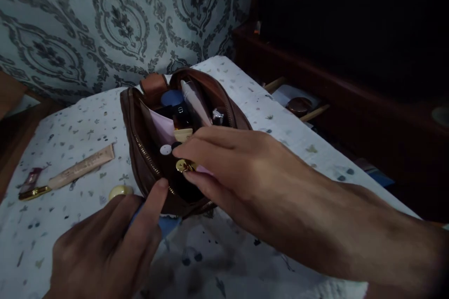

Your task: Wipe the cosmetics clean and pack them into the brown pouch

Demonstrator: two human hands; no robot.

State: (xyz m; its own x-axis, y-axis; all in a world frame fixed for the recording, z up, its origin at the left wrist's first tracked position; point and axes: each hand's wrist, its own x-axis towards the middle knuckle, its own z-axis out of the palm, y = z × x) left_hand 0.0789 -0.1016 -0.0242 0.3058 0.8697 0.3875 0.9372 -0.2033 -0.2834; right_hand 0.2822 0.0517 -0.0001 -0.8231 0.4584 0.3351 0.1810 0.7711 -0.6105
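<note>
Our left hand (pixel 105 247), nearest, extends one finger toward the zippered rim of an open brown bag (pixel 136 152) on the desk (pixel 35 238); whether its curled fingers grip the blue item (pixel 170 226), we cannot tell. Our right hand (pixel 242 156) pinches a gold-topped item (pixel 181 165) between its fingers in the bag's mouth; a beige tube (pixel 84 164) lies left.

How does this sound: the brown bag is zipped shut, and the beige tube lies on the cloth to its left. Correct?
Not quite. The head view shows the brown bag unzipped and open, with the right hand at its opening. The beige tube does lie on the cloth to its left.
</note>
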